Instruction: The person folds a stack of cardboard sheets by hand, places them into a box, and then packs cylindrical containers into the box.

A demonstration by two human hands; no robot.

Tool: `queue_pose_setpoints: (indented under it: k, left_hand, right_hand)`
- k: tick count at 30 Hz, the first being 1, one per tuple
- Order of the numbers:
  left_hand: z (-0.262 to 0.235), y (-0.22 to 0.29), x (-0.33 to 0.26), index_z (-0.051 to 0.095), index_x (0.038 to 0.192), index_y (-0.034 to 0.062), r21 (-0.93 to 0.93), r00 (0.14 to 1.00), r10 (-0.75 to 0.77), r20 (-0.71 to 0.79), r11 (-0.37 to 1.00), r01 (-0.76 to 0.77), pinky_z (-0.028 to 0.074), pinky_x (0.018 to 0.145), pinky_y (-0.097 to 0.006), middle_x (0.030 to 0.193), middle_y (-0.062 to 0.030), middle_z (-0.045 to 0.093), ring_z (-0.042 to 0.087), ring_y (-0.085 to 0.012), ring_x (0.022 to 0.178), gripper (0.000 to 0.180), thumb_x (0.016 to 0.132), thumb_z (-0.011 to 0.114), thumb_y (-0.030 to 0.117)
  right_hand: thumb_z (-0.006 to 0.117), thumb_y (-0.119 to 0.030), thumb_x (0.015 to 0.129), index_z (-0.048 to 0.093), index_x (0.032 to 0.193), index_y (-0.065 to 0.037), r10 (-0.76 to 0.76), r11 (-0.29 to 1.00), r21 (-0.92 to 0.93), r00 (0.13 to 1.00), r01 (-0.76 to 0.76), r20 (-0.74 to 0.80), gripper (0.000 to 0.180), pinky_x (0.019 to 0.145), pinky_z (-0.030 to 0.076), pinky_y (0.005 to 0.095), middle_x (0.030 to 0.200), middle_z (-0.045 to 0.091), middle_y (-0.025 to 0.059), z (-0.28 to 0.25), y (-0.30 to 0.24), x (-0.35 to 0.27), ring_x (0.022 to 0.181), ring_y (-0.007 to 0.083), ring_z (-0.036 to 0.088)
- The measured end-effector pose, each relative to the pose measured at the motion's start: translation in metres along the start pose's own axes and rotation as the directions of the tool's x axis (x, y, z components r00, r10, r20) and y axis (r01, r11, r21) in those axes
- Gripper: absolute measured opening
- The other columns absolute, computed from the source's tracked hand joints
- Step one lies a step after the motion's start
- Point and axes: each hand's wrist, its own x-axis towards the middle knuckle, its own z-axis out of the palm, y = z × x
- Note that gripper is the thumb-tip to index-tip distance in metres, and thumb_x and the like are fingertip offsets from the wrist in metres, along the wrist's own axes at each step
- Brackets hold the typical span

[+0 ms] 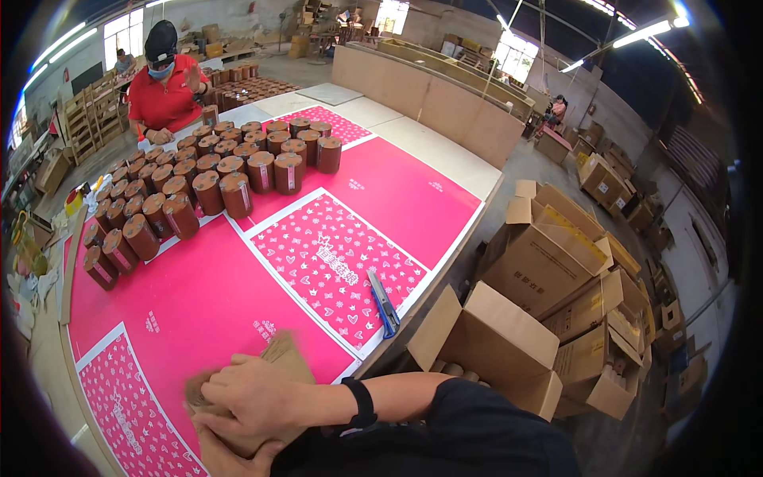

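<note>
At the near edge of the pink table covering, my right hand [256,391] lies over a crumpled-looking piece of brown paper [288,356], its fingers curled down onto it. Below it, my left hand [226,459] grips the same brown paper from underneath, the thumb showing at the bottom edge. Motion blurs part of the paper, and my hands hide much of it, so its full shape cannot be made out. Off to the right lies a blue utility knife [383,305] on the printed sheet. A black band [362,401] circles my right wrist.
Several brown cylinders [235,195] stand grouped across the table's far left. Behind them is a co-worker in a red shirt [165,99]. An open cardboard box [501,338] holding small cylinders stands against the table's right side, with more open cartons [548,266] beyond. A wooden panel [421,87] rises behind.
</note>
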Motion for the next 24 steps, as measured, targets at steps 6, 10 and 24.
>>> queue_pose_setpoints:
  k: [6, 10, 24]
  left_hand:
    - [0.010, -0.021, 0.006, 0.039, 0.146, 0.0007, -0.693, 0.971, -0.021, 0.239, 0.696, 0.185, 0.046, 0.105, -0.038, 0.142, -0.0143, 0.049, 0.052, -0.0272, 0.129, 0.090, 0.073, 0.088, 0.016]
    - [0.022, -0.024, 0.017, 0.043, 0.145, 0.0014, -0.864, 0.963, -0.079, 0.257, 0.428, 0.266, 0.047, 0.103, -0.036, 0.137, -0.0124, 0.053, 0.053, -0.0242, 0.127, 0.083, 0.072, 0.084, 0.003]
    - [0.025, -0.045, 0.014, 0.039, 0.149, -0.0050, -0.381, 0.911, -0.038, -0.410, 0.915, -0.133, 0.036, 0.114, -0.049, 0.143, -0.0249, 0.048, 0.042, -0.0382, 0.139, 0.071, 0.095, 0.067, 0.031]
  right_hand:
    - [0.061, -0.033, 0.097, 0.060, 0.078, -0.007, 0.019, 0.995, 0.099, 0.994, -0.030, 0.108, 0.032, 0.070, 0.044, 0.0387, 0.064, 0.057, 0.0076, 0.010, -0.020, 0.010, 0.063, 0.0266, 0.057]
    - [0.059, -0.037, 0.098, 0.060, 0.089, -0.005, 0.206, 0.977, -0.012, 0.928, -0.213, 0.310, 0.033, 0.072, 0.046, 0.0406, 0.064, 0.058, 0.0089, 0.007, -0.009, 0.017, 0.068, 0.0274, 0.062]
    - [0.066, -0.045, 0.093, 0.054, 0.076, -0.011, -0.051, 0.989, -0.140, 0.999, 0.053, 0.018, 0.039, 0.062, 0.042, 0.0356, 0.065, 0.057, 0.0048, -0.003, 0.029, 0.004, 0.059, 0.0229, 0.058]
